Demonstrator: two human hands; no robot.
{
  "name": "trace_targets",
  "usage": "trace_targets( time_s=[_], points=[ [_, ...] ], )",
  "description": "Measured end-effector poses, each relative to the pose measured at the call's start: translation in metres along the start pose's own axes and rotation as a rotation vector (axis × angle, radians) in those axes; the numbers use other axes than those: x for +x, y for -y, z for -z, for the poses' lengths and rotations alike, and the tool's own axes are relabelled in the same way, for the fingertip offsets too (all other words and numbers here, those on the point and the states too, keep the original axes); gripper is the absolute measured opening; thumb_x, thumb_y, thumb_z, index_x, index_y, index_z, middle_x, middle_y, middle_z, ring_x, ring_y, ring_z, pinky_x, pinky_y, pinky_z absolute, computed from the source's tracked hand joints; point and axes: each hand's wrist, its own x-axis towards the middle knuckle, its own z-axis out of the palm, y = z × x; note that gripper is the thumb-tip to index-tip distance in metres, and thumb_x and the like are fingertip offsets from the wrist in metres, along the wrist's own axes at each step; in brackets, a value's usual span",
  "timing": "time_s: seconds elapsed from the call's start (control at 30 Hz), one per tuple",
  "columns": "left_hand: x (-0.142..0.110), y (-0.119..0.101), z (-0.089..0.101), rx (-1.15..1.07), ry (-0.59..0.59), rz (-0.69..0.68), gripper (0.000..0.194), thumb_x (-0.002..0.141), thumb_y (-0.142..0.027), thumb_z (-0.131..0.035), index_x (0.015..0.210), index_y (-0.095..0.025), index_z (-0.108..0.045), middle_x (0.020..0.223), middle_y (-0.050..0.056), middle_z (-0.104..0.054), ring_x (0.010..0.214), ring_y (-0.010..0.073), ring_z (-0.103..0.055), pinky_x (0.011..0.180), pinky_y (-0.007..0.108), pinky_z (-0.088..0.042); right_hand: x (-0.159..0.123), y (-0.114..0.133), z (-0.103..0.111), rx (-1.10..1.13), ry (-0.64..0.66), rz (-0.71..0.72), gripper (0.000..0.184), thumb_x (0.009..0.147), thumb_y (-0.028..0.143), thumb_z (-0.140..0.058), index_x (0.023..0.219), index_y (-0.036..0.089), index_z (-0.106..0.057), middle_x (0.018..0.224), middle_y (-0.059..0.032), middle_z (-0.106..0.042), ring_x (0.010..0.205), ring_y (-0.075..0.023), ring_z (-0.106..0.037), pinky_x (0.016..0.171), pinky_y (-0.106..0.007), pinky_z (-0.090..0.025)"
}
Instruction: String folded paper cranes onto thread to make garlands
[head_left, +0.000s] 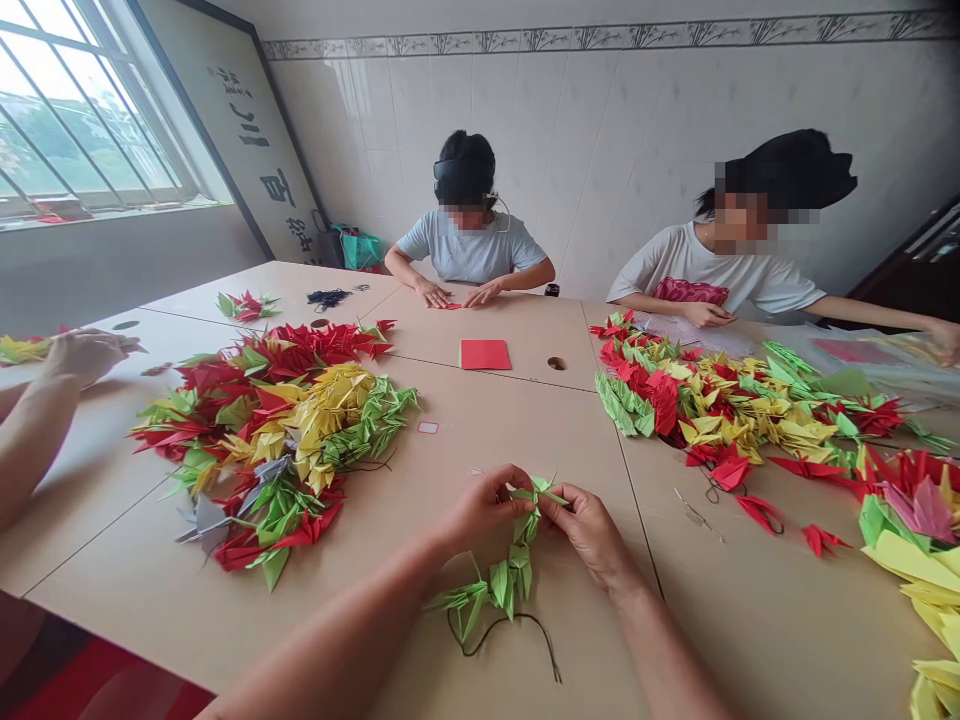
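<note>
Between my two hands is a green folded paper crane (538, 492). My left hand (491, 508) pinches its left side with thumb and forefinger, and my right hand (589, 528) grips its right side the same way. Below them a short string of green paper cranes (504, 580) trails down onto the table. From its lower end a dark cord (517, 618) curls over the tabletop toward me. The lower fingers of both hands are curled and partly hidden.
A large heap of red, yellow and green cranes (277, 420) lies left, and another heap (720, 400) right. Red paper (485, 354) lies ahead, a metal needle-like tool (699, 515) to the right. Two people sit opposite; another person's hands (82, 357) work at far left.
</note>
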Motion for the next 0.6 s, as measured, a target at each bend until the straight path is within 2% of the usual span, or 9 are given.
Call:
trace_targets(
  time_s=[0.4, 0.6],
  points=[
    [-0.0011, -0.0023, -0.0022, -0.015, -0.003, -0.035, 0.025, 0.076, -0.039, -0.06, 0.08, -0.014, -0.058, 0.061, -0.003, -0.049, 0.051, 0.0052, -0.036, 0.05, 0.019, -0.03, -0.0014, -0.0003, 0.0008, 0.101, 0.004, 0.001, 0.035, 0.067, 0.051, -0.067, 0.07, 0.016, -0.062, 0.06, 0.0034, -0.051, 0.058, -0.0113, -0.044, 0.055, -0.022, -0.035],
    [-0.002, 0.001, -0.001, 0.045, 0.009, -0.049, 0.026, 0.078, -0.042, -0.057, 0.084, -0.016, -0.059, 0.07, 0.0, -0.056, 0.058, 0.0078, -0.044, 0.055, 0.02, -0.035, -0.0013, 0.0001, 0.0003, 0.134, 0.024, -0.031, 0.037, 0.066, 0.051, -0.068, 0.071, 0.016, -0.06, 0.06, 0.0033, -0.051, 0.056, -0.0109, -0.043, 0.053, -0.022, -0.034]
  ],
)
